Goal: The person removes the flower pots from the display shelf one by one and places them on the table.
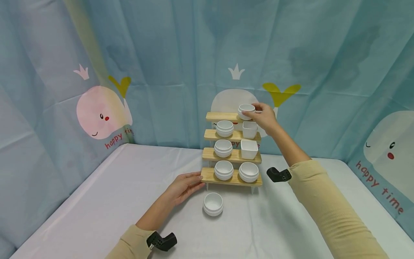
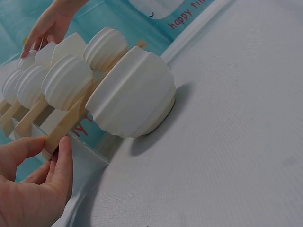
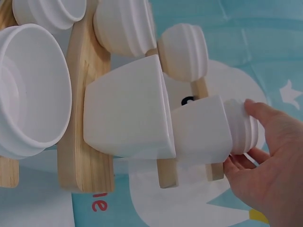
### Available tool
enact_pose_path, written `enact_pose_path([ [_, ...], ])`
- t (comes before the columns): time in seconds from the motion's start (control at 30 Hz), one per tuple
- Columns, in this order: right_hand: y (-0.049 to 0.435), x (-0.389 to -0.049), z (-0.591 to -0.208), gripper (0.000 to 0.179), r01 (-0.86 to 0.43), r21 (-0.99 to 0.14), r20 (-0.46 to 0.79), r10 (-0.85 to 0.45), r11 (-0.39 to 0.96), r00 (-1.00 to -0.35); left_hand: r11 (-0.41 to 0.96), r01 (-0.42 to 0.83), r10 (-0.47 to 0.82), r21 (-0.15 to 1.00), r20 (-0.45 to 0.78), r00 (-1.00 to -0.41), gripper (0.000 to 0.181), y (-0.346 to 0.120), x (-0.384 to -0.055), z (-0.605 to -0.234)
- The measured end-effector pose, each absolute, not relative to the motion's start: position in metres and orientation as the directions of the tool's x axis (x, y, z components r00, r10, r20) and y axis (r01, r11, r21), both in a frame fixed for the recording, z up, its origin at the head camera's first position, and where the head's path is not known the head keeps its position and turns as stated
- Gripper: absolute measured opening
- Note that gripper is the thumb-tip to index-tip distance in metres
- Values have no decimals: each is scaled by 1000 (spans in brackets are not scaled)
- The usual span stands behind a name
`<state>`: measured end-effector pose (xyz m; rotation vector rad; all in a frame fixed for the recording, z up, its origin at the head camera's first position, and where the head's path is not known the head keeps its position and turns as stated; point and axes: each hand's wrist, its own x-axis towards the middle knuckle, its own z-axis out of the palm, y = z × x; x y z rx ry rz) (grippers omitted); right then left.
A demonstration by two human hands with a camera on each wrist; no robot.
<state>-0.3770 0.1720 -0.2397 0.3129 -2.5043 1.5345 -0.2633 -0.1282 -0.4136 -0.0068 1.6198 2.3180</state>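
Blue curtains (image 1: 181, 54) (cartoon-printed) around a white-covered table (image 1: 123, 187) suggest a makeshift booth.

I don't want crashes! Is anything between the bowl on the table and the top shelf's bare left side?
Yes: three lower shelves, each with a round bowl on its left, stand between the table bowl and the top shelf.

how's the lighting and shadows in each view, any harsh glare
Head view: soft light, faint shadow below the right sleeve on the white cloth; left wrist view: dimmer, greyer, soft shadow beside the nearest round bowl; right wrist view: no harsh glare on the larger square bowl
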Motion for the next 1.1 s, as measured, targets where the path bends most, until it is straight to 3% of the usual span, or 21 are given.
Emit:
enact_pose_path([
  [1.1,173,-367,-234,72,-253,-877,246,-70,409,-967,-311,-249,271,917,-165,-948,51,-129,-265,-418],
])
